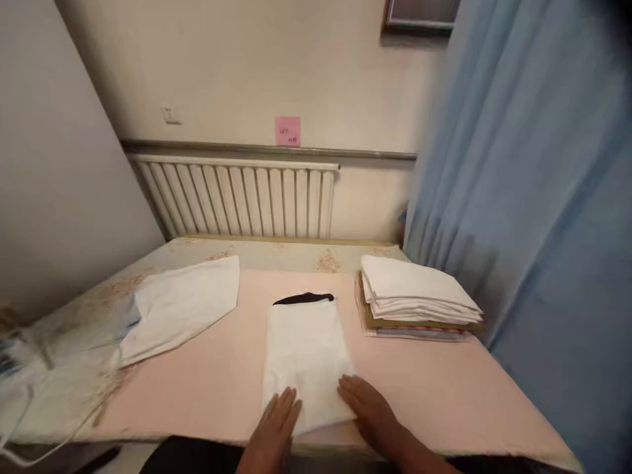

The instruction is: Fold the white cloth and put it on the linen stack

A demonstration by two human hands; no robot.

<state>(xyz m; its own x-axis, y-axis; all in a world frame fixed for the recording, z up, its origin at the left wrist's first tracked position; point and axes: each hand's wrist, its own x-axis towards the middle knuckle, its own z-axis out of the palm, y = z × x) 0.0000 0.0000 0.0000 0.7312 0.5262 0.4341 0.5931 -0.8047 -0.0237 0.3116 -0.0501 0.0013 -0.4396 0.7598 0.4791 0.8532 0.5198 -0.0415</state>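
A white folded cloth [306,355], perhaps a garment, lies flat in front of me with a black strip [303,298] along its far edge. On its near left corner rests my left hand [280,421], fingers stretched out and flat. My right hand [368,408] lies on the near right edge of the same cloth, also open with fingers extended. Neither hand grips anything. Beneath the cloth is a pink sheet [207,395] spread over the bed.
To the right sits a stack of folded white cloths [417,289] on a board. Another white cloth [187,303] lies loosely at the left, near a clear plastic bag [44,375] with a white cable. A blue curtain [557,217] hangs on the right; a radiator [237,197] stands behind.
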